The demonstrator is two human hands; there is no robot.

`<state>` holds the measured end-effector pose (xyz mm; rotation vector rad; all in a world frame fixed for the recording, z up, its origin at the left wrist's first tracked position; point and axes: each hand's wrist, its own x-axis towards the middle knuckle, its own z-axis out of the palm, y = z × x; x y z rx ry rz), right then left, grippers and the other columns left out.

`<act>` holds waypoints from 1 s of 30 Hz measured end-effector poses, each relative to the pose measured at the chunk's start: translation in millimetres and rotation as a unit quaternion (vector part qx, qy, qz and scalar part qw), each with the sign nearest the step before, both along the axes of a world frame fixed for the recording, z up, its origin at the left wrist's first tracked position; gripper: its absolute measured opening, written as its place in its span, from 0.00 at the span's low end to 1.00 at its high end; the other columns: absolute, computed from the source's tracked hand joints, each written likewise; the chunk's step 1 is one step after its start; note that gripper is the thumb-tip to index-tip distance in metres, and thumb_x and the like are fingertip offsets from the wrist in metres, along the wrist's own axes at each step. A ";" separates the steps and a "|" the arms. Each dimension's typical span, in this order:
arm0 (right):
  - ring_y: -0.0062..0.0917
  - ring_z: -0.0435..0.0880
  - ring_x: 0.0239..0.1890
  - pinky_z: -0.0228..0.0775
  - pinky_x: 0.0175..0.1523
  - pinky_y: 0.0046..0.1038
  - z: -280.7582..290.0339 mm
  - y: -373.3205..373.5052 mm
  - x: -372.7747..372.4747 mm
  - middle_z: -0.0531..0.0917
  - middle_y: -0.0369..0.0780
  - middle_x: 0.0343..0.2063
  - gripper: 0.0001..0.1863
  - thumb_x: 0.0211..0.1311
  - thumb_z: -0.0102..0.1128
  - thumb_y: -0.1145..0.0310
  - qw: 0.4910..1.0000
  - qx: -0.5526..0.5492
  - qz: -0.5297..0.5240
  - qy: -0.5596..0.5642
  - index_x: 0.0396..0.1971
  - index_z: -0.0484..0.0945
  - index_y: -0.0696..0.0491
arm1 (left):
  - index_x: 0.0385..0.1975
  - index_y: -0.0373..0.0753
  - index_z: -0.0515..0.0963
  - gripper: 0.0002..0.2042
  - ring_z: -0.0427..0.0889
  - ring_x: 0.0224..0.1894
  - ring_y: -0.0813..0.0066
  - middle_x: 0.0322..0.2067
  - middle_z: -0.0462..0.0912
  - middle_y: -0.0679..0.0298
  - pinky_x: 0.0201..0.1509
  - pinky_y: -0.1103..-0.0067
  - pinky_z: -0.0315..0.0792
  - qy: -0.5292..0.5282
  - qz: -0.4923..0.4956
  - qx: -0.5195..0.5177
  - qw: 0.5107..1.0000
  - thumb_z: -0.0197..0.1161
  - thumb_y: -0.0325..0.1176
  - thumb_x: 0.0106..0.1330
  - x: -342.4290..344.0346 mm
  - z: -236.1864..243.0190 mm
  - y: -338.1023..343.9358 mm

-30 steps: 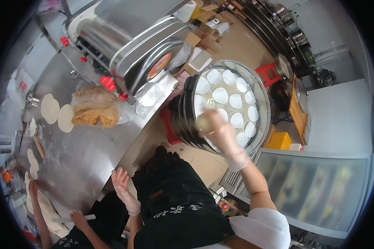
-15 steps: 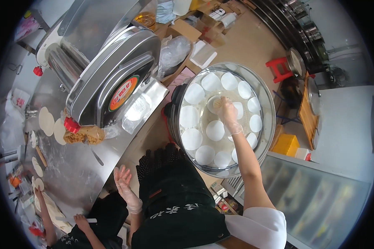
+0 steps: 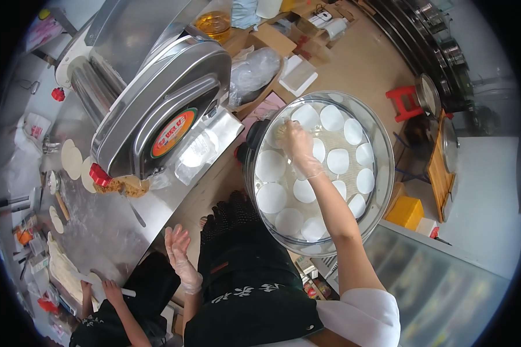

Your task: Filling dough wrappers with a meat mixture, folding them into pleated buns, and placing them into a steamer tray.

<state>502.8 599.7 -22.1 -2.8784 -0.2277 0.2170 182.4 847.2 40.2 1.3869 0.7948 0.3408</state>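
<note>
My right hand (image 3: 299, 147), in a clear plastic glove, reaches over the left far part of a big round steamer tray (image 3: 388, 173). Its fingers are gathered on what looks like a small beige pleated bun (image 3: 282, 133), partly hidden by the hand. Under it lies the area of one of the white paper rounds (image 3: 270, 166), several of which are spread over the tray's mesh bottom. My left hand (image 3: 180, 254), also gloved, hovers beside my dark apron with its fingers apart, holding nothing; the metal table's edge is nearest to it.
A steel dough machine (image 3: 168, 110) stands on the metal table (image 3: 121, 231) at left, with a brown filling mass (image 3: 124, 186) and dough rounds (image 3: 71, 159) beside it. At lower left a co-worker's hands (image 3: 113, 291) handle a dough round. A red stool (image 3: 403, 104) is far right.
My right hand has moved left across the tray with the bun, from an inner paper round to the outer ring. The view has shifted slightly. The co-worker's hands have come together.
</note>
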 end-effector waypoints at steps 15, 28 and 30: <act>0.42 0.76 0.54 0.70 0.57 0.37 -2.7 -28.4 -32.0 0.79 0.45 0.52 0.29 0.55 0.51 0.85 0.961 0.271 -0.026 -0.045 0.60 0.67 0.54 | 0.68 0.36 0.56 0.30 0.73 0.56 0.70 0.59 0.70 0.54 0.61 0.74 0.65 -0.009 0.017 -0.028 0.999 0.44 0.51 0.74 -14.5 -3.2 3.8; 0.26 0.79 0.50 0.68 0.57 0.27 68.2 -25.6 -102.4 0.82 0.45 0.46 0.19 0.68 0.47 0.79 0.878 0.463 -0.103 -0.071 0.58 0.69 0.61 | 0.66 0.36 0.57 0.36 0.68 0.63 0.55 0.63 0.65 0.48 0.66 0.64 0.62 -0.193 0.162 -0.370 0.894 0.44 0.61 0.69 -9.6 4.7 41.5; 0.24 0.80 0.47 0.68 0.54 0.26 75.7 -0.4 -117.7 0.82 0.44 0.44 0.18 0.68 0.47 0.79 0.868 0.489 -0.079 -0.036 0.57 0.70 0.60 | 0.66 0.36 0.59 0.37 0.68 0.62 0.55 0.62 0.66 0.48 0.65 0.64 0.64 -0.218 0.134 -0.366 0.895 0.45 0.62 0.68 -15.6 7.5 41.4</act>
